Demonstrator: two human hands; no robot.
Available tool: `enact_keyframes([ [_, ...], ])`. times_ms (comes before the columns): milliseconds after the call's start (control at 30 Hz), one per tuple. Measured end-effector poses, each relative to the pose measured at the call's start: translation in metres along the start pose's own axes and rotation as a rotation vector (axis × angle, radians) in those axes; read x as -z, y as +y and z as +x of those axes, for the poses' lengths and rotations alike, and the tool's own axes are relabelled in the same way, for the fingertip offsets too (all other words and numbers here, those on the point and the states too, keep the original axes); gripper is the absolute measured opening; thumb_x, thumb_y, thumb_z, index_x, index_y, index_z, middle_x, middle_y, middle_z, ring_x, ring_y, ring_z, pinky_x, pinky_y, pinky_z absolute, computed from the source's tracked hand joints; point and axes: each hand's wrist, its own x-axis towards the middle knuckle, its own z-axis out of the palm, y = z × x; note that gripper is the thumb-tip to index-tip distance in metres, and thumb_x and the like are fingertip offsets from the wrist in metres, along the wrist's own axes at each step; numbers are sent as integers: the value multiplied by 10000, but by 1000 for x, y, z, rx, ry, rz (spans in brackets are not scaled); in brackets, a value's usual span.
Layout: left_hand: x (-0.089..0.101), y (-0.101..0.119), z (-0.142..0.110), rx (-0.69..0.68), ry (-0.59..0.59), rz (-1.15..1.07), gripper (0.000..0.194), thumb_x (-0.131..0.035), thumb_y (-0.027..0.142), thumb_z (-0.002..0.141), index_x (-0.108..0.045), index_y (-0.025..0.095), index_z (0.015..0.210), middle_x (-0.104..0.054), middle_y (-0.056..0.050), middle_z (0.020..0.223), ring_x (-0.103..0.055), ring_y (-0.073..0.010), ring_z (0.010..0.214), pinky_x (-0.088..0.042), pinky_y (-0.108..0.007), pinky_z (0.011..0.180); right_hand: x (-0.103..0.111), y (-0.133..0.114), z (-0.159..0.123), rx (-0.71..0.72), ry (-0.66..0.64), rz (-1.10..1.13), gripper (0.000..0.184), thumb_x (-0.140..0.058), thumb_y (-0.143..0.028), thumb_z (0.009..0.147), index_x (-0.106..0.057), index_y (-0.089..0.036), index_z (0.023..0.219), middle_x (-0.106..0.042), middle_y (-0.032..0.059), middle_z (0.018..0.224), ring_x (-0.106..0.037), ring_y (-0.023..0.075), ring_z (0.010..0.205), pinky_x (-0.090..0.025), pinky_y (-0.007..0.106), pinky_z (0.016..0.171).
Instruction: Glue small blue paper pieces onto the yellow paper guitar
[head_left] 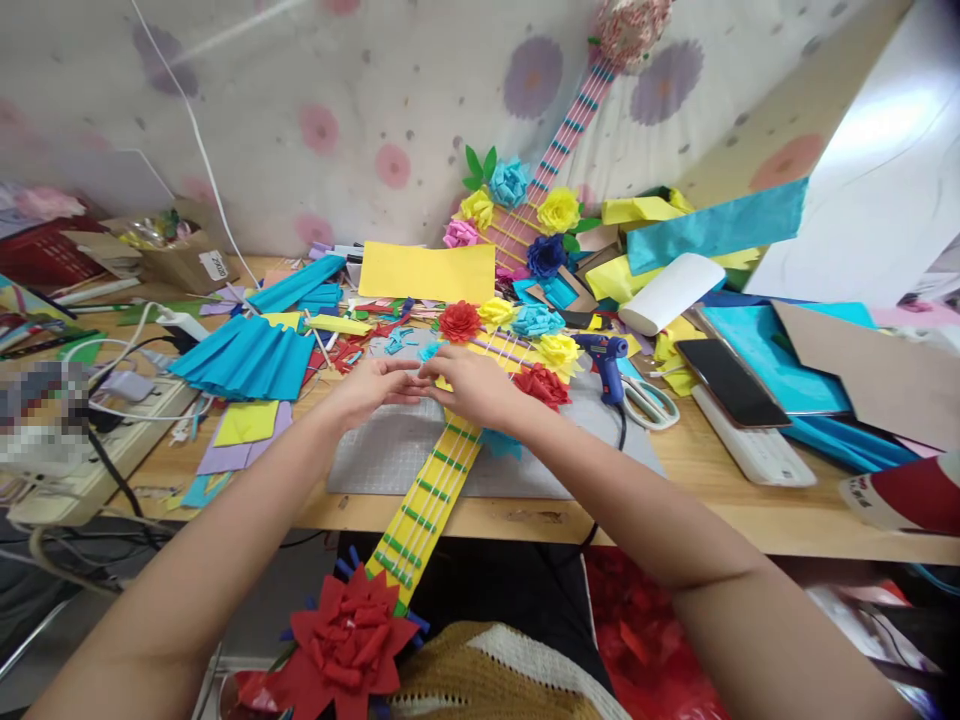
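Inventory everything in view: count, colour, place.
Yellow guitar: one, yellow, across mat
Pink guitar: one, pink, back
Flowers: many, mixed, on both guitars
Mat: one, grey, under yellow guitar
Glue gun: one, blue, right of yellow guitar
Scissors: one pair, pale handles, beside glue gun
Phone: one, black, right
Cup: one, red and white, far right
Yellow sheet: one, yellow, back centre
Pleated paper: one, blue, left
Power strip: one, cream, far left
Box: one, brown, back left
Basket: one, red, back left
Scraps: uncountable, mixed, across table
Table: one, wood-brown, under mat
Backdrop: one, white, flower-printed, behind table
Forearms: two, bare, foreground
Left grip: one, bare, centre, contents unclear
Right grip: one, bare, over yellow guitar
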Motion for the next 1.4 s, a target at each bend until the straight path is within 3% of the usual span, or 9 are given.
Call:
enact_keyframes([
  [133, 2, 0, -1, -9, -22, -53, 203, -563, 67, 700, -698, 138, 835, -715, -36, 684, -670, -122, 603, -563, -272, 705, -22, -8, 25, 18, 43, -62, 196, -541, -284, 879, -671, -181, 982, -646, 77, 1007, -584, 184, 935, -396, 277, 766],
  [267, 6, 0, -3, -7, -58, -140, 194, -561, 55, 719, -707, 143, 812, -713, -34, 680, -672, -119, 614, -563, -255, 695, -27, -10, 31, 15, 86, -71, 171, -516, -239, 880, -676, -186, 908, -662, 63, 973, -580, 184, 947, -391, 275, 753],
  [433, 18, -6, 1, 13, -146, -230, 147, -633, 168, 782, -719, 153, 900, -737, -93, 956, -700, -157, 852, -560, -230, 733, -17, -6, 30, -53, 181, -37, 183, -484, -247, 888, -655, -195, 851, -668, 47, 950, -587, 168, 917, -386, 259, 709],
  [600, 31, -12, 9, 24, 13, -165, 247, -734, 146, 681, -696, 158, 924, -705, -100, 1034, -690, -158, 811, -555, -238, 654, -1, 6, 31, -167, 212, 3, 198, -464, -296, 899, -629, -194, 865, -662, 40, 976, -587, 159, 873, -367, 255, 698],
  [700, 28, -12, 15, -70, 193, 12, 180, -695, 175, 689, -686, 149, 867, -685, -57, 902, -595, -79, 595, -491, -205, 539, 15, 11, 33, -246, 211, -38, 290, -371, -321, 938, -607, -187, 834, -658, 56, 917, -570, 169, 823, -324, 261, 647],
  [800, 17, -11, 20, -183, 265, 275, 155, -569, 227, 764, -679, 147, 838, -636, -17, 762, -444, -58, 480, -360, -193, 449, 34, 19, 30, -339, 255, -86, 341, -327, -298, 941, -559, -177, 723, -614, 53, 746, -508, 155, 672, -245, 277, 572],
  [1000, -15, -6, 19, -422, 225, 838, 185, -538, 313, 820, -646, 177, 755, -627, -16, 719, -552, -160, 672, -391, -276, 613, 57, 58, 5, -344, 218, 43, 441, -383, -422, 911, -415, -192, 536, -425, -12, 505, -381, 110, 509, -235, 272, 538],
  [1233, -42, 3, 31, -708, 181, 1298, 175, -654, 221, 756, -675, 199, 928, -595, -77, 995, -536, -259, 1032, -423, -368, 868, 59, 97, -30, -288, 165, 46, 283, -555, -391, 793, -493, -189, 605, -515, -4, 602, -446, 115, 576, -309, 248, 551],
  [1400, -44, -3, 47, -767, 91, 1398, 193, -622, 205, 780, -692, 191, 959, -571, -98, 1018, -515, -273, 1050, -412, -402, 922, 62, 107, -51, -328, 223, 121, 178, -578, -355, 777, -588, -190, 710, -584, 11, 668, -509, 129, 616, -370, 261, 587],
])
